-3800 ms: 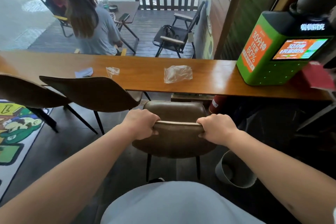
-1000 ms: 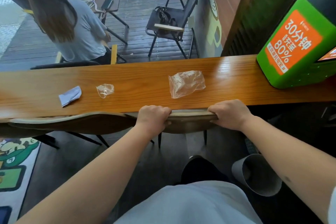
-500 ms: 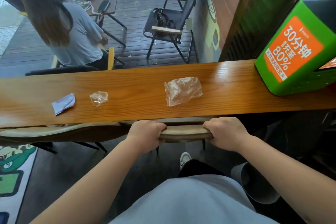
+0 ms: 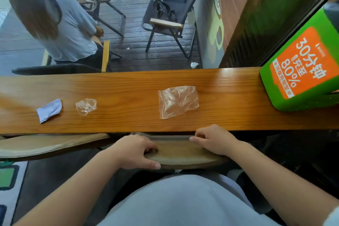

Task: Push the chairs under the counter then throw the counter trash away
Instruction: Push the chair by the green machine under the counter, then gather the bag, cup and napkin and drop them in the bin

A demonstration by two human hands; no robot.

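The chair now sits tucked against the counter, its backrest just below the near edge, where a few seconds ago it stood well back on the floor. Both grips are coming off: the left hand has gone from a fist to a loose hold, thumb under the backrest's rim, and the right hand rests on top with fingers half uncurled — so pushing seems finished here. A second chair is tucked in left of it. On the counter lie three scraps: a clear plastic bag straight ahead, a smaller crumpled wrapper left of it, and a pale paper scrap furthest left — all untouched.
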